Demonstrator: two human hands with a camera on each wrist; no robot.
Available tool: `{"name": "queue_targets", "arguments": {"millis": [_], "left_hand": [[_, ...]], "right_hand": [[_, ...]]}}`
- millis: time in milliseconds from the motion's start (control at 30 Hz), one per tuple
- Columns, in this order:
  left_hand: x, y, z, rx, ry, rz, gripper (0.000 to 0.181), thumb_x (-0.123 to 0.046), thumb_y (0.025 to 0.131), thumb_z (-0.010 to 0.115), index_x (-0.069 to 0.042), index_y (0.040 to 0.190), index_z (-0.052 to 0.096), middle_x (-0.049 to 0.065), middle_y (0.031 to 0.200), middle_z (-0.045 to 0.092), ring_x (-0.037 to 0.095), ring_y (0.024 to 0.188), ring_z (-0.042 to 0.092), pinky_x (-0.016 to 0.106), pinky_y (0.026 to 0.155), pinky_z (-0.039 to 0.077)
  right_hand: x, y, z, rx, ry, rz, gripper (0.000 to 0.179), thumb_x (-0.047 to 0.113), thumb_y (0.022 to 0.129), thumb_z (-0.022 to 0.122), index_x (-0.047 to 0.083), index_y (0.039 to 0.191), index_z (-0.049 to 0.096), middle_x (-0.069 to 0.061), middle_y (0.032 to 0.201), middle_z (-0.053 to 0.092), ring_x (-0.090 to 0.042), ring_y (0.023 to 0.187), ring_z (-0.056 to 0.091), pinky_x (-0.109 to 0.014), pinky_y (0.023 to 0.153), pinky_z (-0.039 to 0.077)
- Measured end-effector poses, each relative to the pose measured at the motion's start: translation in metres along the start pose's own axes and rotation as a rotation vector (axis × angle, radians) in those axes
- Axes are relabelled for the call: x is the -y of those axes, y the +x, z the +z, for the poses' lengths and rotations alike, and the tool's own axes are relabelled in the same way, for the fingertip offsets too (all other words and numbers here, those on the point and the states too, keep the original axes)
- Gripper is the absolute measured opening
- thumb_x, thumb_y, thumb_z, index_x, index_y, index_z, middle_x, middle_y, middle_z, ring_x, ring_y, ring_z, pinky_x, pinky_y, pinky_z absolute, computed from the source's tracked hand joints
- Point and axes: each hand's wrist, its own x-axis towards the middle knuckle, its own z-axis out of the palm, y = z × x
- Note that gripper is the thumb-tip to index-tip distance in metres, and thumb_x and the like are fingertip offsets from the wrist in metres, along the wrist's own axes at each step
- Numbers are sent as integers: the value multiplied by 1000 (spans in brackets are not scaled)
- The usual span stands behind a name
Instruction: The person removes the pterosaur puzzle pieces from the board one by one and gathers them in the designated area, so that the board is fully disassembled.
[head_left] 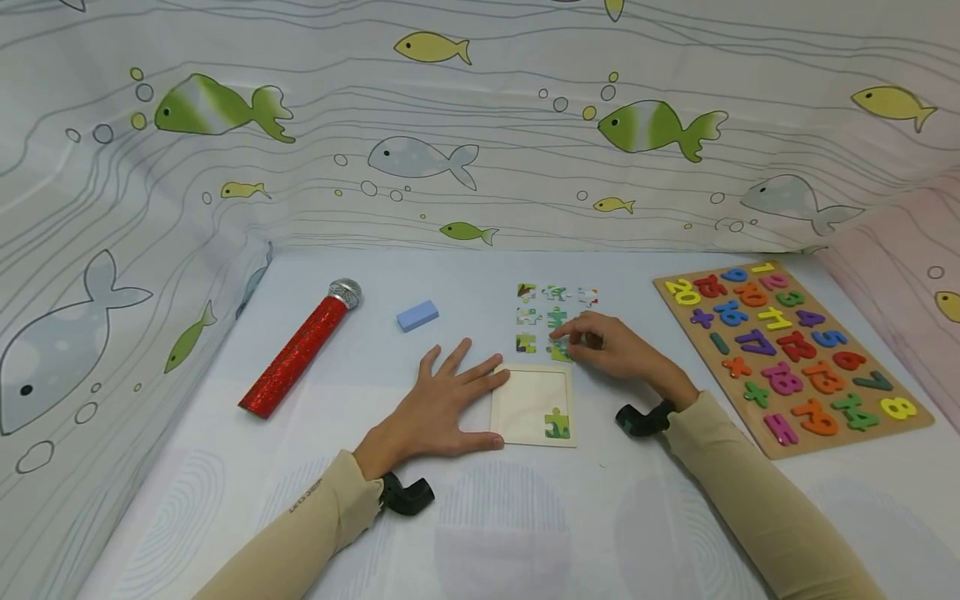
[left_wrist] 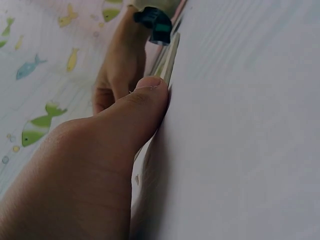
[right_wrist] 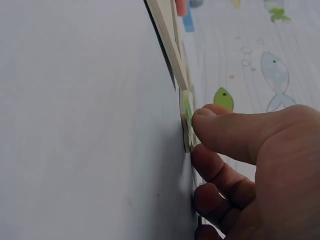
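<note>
A square wooden puzzle tray (head_left: 517, 408) lies flat, one green puzzle piece (head_left: 557, 423) in its lower right corner. Spread wide, my left hand (head_left: 438, 408) rests at the tray's left side, fingertips at the upper left corner and thumb at the near edge. Loose puzzle pieces (head_left: 528, 316) lie in rows beyond the tray. At the nearest row my right hand (head_left: 618, 346) pinches a green puzzle piece (head_left: 558, 352) with thumb and index finger. The right wrist view shows that piece (right_wrist: 185, 120) low at the table, close to the tray's edge (right_wrist: 170, 47).
A red glittery microphone (head_left: 300, 358) lies at the left, and a blue block (head_left: 417, 316) sits between it and the pieces. To the right is a wooden number board (head_left: 738, 367) with colourful numerals. A fish-patterned cloth (head_left: 517, 108) stands behind the table.
</note>
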Motion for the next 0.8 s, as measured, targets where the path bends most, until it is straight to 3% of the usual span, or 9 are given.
{"name": "queue_targets", "arguments": {"millis": [267,800], "left_hand": [[0,-1,1,-18,-10,14,92,-78,83,58,-33,160,34,-8,169,28,39,159,13,71,118,8],[1,-1,-1,-11,-11,8,91,-81,84,53,-35,160,33,-9,169,28,38,159,12,70,119,7]], "right_hand": [[-1,-2,2,2,-32,37,34,18,89,80,17,122,74,-3,100,65,-18,86,47,-30,77,39],[0,0,9,-33,-61,34,32,16,91,77,16,123,75,-3,96,61,-19,83,44,-39,79,24]]}}
